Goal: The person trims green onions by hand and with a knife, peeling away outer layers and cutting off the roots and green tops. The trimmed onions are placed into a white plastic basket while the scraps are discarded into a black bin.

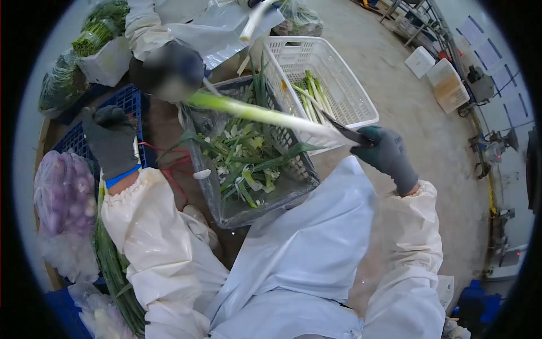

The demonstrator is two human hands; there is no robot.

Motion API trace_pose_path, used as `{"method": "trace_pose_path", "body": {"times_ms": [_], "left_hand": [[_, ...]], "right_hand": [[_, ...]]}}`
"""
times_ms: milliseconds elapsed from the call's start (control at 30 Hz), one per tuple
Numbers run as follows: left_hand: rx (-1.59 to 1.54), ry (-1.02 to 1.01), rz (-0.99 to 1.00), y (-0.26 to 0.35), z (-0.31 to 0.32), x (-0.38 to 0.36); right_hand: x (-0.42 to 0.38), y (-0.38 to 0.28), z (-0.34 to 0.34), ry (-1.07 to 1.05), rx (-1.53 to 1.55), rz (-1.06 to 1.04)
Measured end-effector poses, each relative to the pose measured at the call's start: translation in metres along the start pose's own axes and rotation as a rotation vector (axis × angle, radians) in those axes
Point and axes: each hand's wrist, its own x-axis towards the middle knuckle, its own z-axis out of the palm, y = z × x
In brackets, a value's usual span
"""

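My right hand (387, 155), in a grey glove, is closed around a knife (350, 134), its dark blade pointing up and left. A long leek (259, 114) extends leftward from this hand, white end at the fingers, pale green end above the bin. Beneath it stands a dark lined crate (226, 214) with leek trimmings (245, 150) inside. My left hand (113, 141), also gloved, is beside a blue crate (131, 99), thumb and fingers apart; its fingertips are partly hidden. Long leek leaves (113, 265) run under my left forearm.
A white basket (361, 116) holds several trimmed leeks (313, 93). Across from me, a co-worker's sleeve (144, 28) and another leek (257, 20) show. Bagged purple onions (65, 192) and bundled greens (99, 34) are at left. White tubs (449, 85) stand far right.
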Motion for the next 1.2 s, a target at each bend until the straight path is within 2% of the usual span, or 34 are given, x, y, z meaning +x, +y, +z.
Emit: {"method": "trace_pose_path", "body": {"times_ms": [100, 200, 300, 367, 400, 467, 533, 567, 600, 633, 667, 733, 767, 800, 867, 933, 967, 1067, 1100, 1200], "left_hand": [[0.053, 0.033, 0.006, -0.004, 0.010, -0.007], [0.064, -0.017, -0.042, -0.004, 0.007, -0.007], [0.119, -0.076, -0.051, -0.008, 0.004, -0.004], [0.121, -0.095, -0.081, -0.014, 0.011, -0.005], [0.129, -0.099, -0.094, -0.017, 0.015, -0.009], [0.247, 0.014, 0.018, -0.036, 0.032, -0.021], [0.350, 0.109, 0.123, -0.042, 0.043, -0.029], [0.361, 0.115, 0.133, -0.046, 0.046, -0.034], [0.364, 0.112, 0.132, -0.053, 0.050, -0.038], [0.342, 0.103, 0.127, -0.055, 0.053, -0.038], [0.331, 0.092, 0.111, -0.058, 0.052, -0.039], [0.296, 0.074, 0.096, -0.055, 0.056, -0.042], [0.273, 0.061, 0.079, -0.057, 0.058, -0.042], [0.258, 0.048, 0.068, -0.058, 0.060, -0.043], [0.232, 0.024, 0.053, -0.058, 0.061, -0.041], [0.225, 0.011, 0.060, -0.052, 0.064, -0.037], [0.222, 0.006, 0.061, -0.050, 0.065, -0.037], [0.273, 0.005, 0.086, -0.028, 0.055, -0.032], [0.311, 0.024, 0.117, -0.013, 0.046, -0.030], [0.513, 0.164, 0.257, 0.049, -0.008, -0.030]], "right_hand": [[-0.004, 0.060, 0.021, 0.060, -0.191, 0.093], [0.003, 0.091, 0.036, -0.003, -0.153, 0.403], [0.031, 0.129, 0.059, 0.065, -0.163, 0.426], [0.074, 0.141, 0.063, -0.012, -0.216, 0.426], [0.097, 0.149, 0.069, 0.046, -0.269, 0.352], [0.138, 0.150, 0.083, 0.115, -0.060, 0.466], [0.150, 0.136, 0.091, 0.237, -0.209, 0.259], [0.157, 0.124, 0.099, 0.193, -0.202, 0.148], [0.156, 0.094, 0.098, 0.053, -0.153, 0.110], [0.150, 0.064, 0.092, -0.178, 0.068, 0.248], [0.147, 0.048, 0.100, -0.224, 0.183, 0.293], [0.124, 0.020, 0.117, -0.254, 0.342, 0.220], [0.119, 0.016, 0.120, -0.335, 0.268, 0.148], [0.110, 0.008, 0.119, -0.315, 0.151, -0.095], [0.095, -0.012, 0.118, -0.278, 0.106, -0.340], [0.083, -0.050, 0.107, -0.282, -0.040, -0.431], [0.077, -0.062, 0.103, -0.278, -0.013, -0.459], [0.061, -0.101, 0.096, -0.415, 0.364, -0.155], [0.058, -0.103, 0.103, -0.384, 0.445, -0.237], [0.049, -0.123, 0.114, -0.356, 0.446, -0.187]]}}
